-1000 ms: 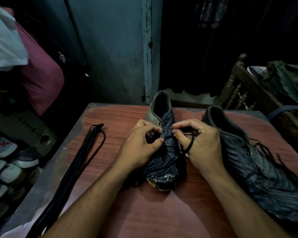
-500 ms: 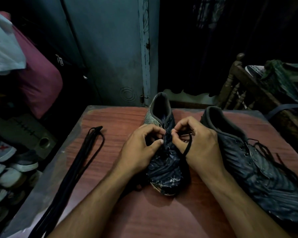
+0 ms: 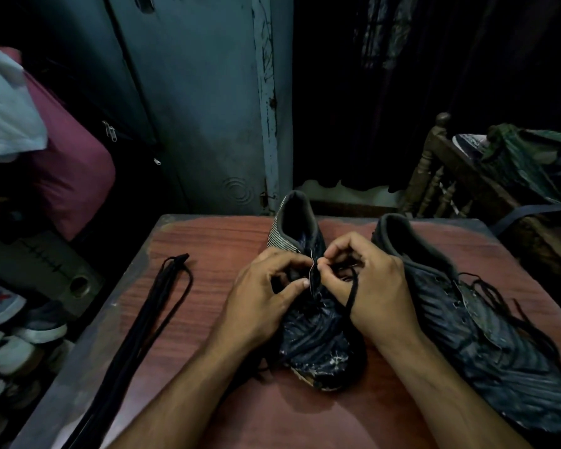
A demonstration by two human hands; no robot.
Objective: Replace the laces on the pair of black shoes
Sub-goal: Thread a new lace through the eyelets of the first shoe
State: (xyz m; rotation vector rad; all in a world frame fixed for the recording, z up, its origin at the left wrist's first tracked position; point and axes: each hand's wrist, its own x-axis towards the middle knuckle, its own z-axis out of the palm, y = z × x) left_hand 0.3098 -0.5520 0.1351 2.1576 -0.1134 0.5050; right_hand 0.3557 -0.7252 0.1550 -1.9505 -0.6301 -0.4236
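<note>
A: What is carried by the reddish-brown wood-grain table (image 3: 214,254)?

B: Two black ribbed sports shoes are set on it. The shoe on the right (image 3: 486,335) lies well apart from the hands, and loose dark lace (image 3: 486,286) is seen straggling over its eyelets, so it appears untouched. A long bundle of black flat laces (image 3: 136,328), judged to be the replacements, is laid along the left edge.

A: And the middle shoe (image 3: 314,338)?

B: It is being worked at near the tongue. The left hand (image 3: 266,303) is closed in a pinching grip at the eyelet row; the right hand (image 3: 366,286) is closed on a loop of dark lace (image 3: 352,296) hanging from its fingers.

A: Old lace or new?

B: In this dim light it cannot be told for certain.

A: How much is left?

B: Most of it, by the look: one shoe is in hand, the other is not begun, and the spare bundle is not yet threaded.
</note>
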